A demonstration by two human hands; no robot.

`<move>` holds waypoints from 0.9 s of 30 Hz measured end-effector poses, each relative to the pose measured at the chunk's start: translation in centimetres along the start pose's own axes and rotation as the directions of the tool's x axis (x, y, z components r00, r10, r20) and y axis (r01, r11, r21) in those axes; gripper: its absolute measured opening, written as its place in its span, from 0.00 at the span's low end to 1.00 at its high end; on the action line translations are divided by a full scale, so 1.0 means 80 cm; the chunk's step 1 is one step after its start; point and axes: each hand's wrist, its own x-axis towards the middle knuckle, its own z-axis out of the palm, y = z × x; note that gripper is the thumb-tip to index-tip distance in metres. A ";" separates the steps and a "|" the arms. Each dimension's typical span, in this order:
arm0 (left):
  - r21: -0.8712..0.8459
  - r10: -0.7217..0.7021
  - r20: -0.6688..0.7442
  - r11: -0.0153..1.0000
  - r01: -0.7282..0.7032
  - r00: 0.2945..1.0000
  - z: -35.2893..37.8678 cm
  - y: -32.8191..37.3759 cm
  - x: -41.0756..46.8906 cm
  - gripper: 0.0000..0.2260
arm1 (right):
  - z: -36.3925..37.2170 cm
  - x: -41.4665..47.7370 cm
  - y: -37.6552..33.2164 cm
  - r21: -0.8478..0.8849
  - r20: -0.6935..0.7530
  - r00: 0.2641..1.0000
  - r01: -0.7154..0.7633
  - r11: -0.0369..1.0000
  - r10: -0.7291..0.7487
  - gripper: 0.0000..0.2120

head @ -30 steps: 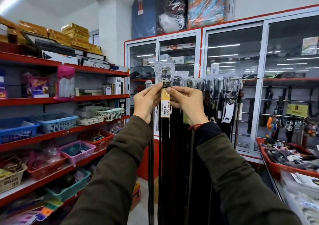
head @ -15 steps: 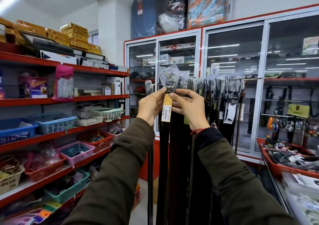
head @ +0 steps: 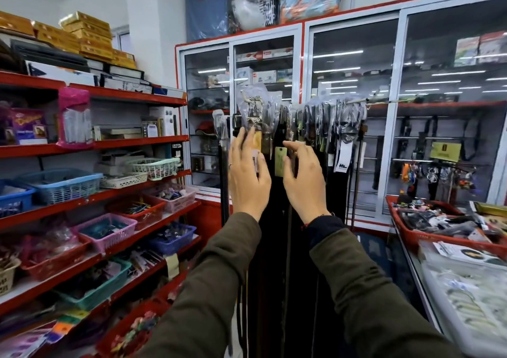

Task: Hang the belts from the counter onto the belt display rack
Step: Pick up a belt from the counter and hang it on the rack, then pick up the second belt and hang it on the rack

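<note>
The belt point(head: 253, 116) with the plastic-wrapped buckle hangs on the belt display rack point(head: 354, 101), at its left end, in front of the glass cabinet point(head: 354, 55). Just below this buckle, the left hand point(head: 248, 175) and the right hand point(head: 304, 178) are raised with fingers spread, holding nothing. A yellow tag point(head: 280, 157) hangs between them.
</note>
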 end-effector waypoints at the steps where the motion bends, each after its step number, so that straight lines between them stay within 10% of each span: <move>1: 0.069 0.057 0.030 0.996 -0.059 0.998 0.003 0.000 -0.014 0.24 | -0.005 -0.010 0.007 -0.071 -0.009 1.000 0.026 0.997 -0.027 0.16; 11: 0.207 0.100 0.272 0.965 -0.160 0.957 0.042 0.018 -0.143 0.24 | -0.084 -0.131 0.065 -0.514 0.046 0.998 -0.015 0.858 0.045 0.24; 27: -0.104 0.139 0.572 0.990 -0.097 0.808 0.127 0.138 -0.368 0.23 | -0.308 -0.327 0.105 -0.831 -0.025 0.923 -0.233 0.506 0.384 0.25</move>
